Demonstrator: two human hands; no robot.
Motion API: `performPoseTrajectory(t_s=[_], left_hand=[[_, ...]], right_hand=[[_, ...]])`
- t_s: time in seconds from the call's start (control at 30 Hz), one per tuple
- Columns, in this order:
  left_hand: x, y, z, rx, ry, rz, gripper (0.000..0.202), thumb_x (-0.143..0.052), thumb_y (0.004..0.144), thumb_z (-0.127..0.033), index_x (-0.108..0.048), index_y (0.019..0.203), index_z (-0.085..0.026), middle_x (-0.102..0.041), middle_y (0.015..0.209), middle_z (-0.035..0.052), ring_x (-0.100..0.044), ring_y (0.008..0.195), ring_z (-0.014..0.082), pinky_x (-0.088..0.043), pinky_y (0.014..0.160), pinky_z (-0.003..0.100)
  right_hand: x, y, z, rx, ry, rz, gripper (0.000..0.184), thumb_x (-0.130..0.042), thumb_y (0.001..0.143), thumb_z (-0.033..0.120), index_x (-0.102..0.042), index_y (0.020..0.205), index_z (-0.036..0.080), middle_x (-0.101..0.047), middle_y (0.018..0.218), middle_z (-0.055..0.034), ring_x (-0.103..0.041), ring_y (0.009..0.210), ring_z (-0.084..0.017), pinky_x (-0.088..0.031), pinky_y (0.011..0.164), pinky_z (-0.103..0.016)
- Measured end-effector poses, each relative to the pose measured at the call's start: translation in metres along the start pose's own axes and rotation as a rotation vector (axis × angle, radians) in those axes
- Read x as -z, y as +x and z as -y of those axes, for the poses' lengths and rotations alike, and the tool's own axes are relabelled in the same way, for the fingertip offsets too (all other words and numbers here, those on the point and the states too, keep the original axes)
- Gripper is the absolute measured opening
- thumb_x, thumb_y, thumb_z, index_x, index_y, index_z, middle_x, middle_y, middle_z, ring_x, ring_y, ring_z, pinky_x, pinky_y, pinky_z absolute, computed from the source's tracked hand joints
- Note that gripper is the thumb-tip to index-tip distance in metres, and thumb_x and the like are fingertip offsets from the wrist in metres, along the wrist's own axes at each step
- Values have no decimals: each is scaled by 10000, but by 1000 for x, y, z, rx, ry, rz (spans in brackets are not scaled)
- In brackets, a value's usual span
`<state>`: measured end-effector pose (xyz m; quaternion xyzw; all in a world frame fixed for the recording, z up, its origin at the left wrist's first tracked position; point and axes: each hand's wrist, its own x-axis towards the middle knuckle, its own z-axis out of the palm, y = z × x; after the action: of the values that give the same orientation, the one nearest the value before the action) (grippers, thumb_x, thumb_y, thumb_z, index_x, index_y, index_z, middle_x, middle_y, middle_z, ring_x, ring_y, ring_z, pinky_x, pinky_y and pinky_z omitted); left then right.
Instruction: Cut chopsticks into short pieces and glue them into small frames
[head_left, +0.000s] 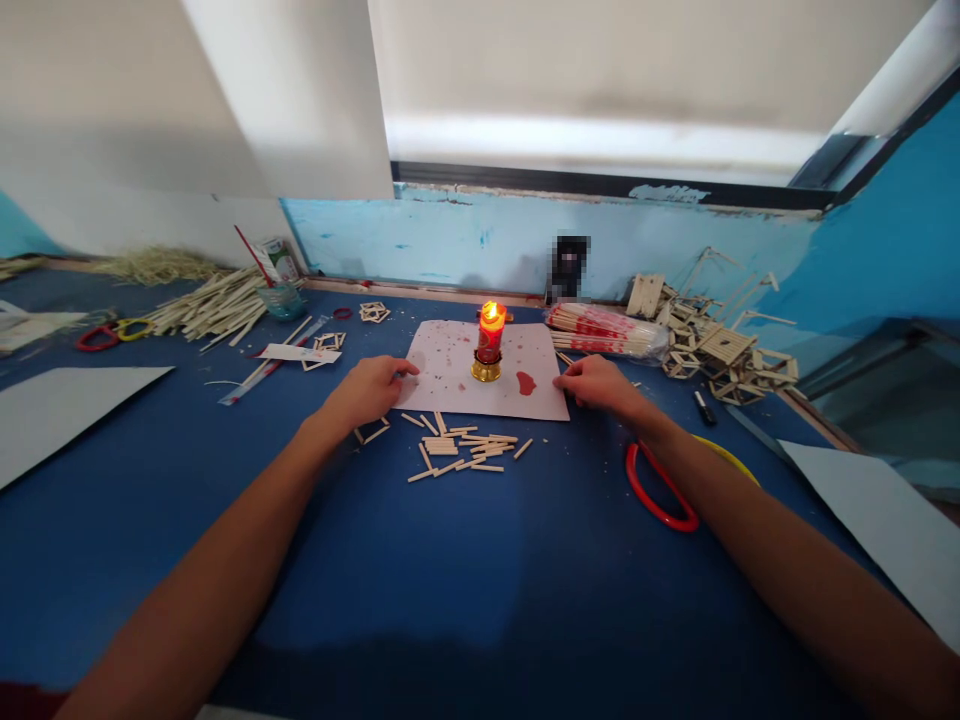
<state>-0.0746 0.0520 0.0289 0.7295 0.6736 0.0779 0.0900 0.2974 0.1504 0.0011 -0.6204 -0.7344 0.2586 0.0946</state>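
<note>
A lit red candle (491,335) stands upright in a small gold holder (486,370) on a white sheet of paper (450,390). Red wax spots and one larger red patch mark the sheet. At the left edge of the paper, my left hand (373,388) is closed on it with thumb and forefinger. My right hand (594,382) pinches the opposite edge. Several short cut wooden sticks (442,447) lie loose on the blue table in front of the sheet. Partly under my left hand is a small stick frame (372,432).
Large scissors with red and yellow handles (660,500) lie beneath my right forearm. Stick structures (727,350) and a bagged stick bundle (607,330) sit at back right. Long sticks (210,305), a glass jar (283,300) and smaller scissors (112,335) are at back left.
</note>
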Motion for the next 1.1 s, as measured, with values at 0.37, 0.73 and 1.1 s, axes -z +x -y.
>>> performPoseTrajectory(t_s=[0.37,0.73,1.1], left_hand=[[29,-54,7,-63,-143,130,438,-665,860,-471,-711,1223,-230,-763,1129,67,-726,972,254,-572,858,354],[27,-74,48,-110,-55,130,378,-542,947,-494,-715,1181,-253,-737,1154,74,-703,998,263,-539,858,346],[36,-11,89,-35,113,26,342,-651,991,-446,-683,1192,-171,-721,1149,84,-697,997,237,-560,939,470]], right_hand=[[31,-12,-4,387,-34,-309,105,-619,959,210,-694,902,164,-701,836,-9,-624,731,-160,-488,728,-308],[22,-33,-40,582,-24,-224,214,-552,891,272,-748,948,208,-734,783,-21,-592,607,-167,-426,611,-291],[17,-35,-44,624,-94,-147,210,-537,918,223,-735,989,228,-778,926,-29,-711,792,-202,-499,725,-306]])
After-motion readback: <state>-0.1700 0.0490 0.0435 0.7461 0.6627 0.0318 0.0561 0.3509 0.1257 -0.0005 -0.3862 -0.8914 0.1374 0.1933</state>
